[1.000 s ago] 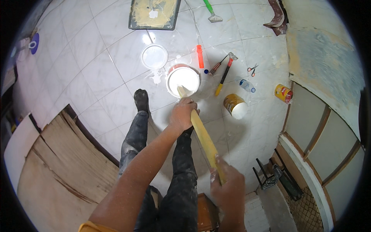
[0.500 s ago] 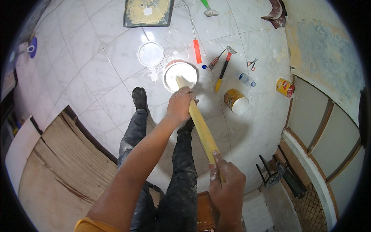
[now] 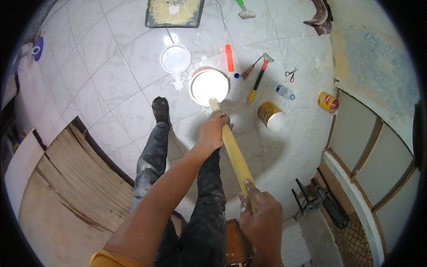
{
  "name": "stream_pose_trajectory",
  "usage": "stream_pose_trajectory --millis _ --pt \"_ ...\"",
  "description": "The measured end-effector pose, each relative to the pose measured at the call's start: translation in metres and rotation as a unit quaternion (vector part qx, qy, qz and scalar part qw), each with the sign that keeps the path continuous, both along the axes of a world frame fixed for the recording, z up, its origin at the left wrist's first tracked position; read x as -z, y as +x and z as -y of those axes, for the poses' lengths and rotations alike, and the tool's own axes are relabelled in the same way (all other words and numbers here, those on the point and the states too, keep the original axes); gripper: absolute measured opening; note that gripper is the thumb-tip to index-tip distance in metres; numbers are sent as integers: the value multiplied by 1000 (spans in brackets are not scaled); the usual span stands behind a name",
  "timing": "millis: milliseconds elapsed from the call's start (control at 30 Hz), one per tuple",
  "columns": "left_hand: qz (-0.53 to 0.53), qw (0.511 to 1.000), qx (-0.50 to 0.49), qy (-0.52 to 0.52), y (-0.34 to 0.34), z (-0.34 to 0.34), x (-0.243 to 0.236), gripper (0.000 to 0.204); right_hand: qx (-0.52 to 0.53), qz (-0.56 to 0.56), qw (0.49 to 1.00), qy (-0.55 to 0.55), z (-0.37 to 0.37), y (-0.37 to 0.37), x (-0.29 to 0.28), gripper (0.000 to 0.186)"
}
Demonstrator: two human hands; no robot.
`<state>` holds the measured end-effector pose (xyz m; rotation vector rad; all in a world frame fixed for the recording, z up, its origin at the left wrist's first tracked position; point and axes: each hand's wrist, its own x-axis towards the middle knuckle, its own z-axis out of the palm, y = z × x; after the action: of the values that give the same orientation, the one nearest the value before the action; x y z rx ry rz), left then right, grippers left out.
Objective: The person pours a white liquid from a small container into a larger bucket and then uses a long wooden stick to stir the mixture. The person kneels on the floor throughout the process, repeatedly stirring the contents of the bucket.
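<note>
A long yellowish wooden stick (image 3: 235, 153) slants from lower right up to a bucket of white paint (image 3: 208, 86). Its tip, smeared with white, reaches the bucket's near rim. Around the stick's upper part my left hand (image 3: 214, 129) is closed, just on my side of the bucket. My right hand (image 3: 261, 208) grips the lower end, with white smears on its fingers. How deep the tip sits in the paint I cannot tell.
Past the bucket lie a round lid (image 3: 175, 58), a paint tray (image 3: 173, 12), a red-handled paint roller (image 3: 229, 58) and a green-handled scraper (image 3: 245, 12). To the right are a hammer (image 3: 259, 80), scissors (image 3: 291, 74), a plastic bottle (image 3: 284, 92) and a yellow-brown can (image 3: 271, 115).
The stick's upper end and my left hand have shifted slightly toward me, bringing the tip from mid-bucket to the near rim. My right hand keeps its hold on the lower end.
</note>
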<state>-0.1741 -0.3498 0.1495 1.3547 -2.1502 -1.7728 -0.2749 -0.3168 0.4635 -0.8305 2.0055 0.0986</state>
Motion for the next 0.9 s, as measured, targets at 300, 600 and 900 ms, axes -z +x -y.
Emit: stream_pose_trajectory --millis 300,600,900 --pt "6 999 -32 -40 -7 34 -5 17 -15 -12 998 -51 16 0 5 42" --pt "-2 996 -62 -58 -17 46 8 17 -3 -10 1000 -21 24 8 7 44" --pt "-1 999 -37 -23 17 4 1 20 18 20 998 49 16 17 -5 40"
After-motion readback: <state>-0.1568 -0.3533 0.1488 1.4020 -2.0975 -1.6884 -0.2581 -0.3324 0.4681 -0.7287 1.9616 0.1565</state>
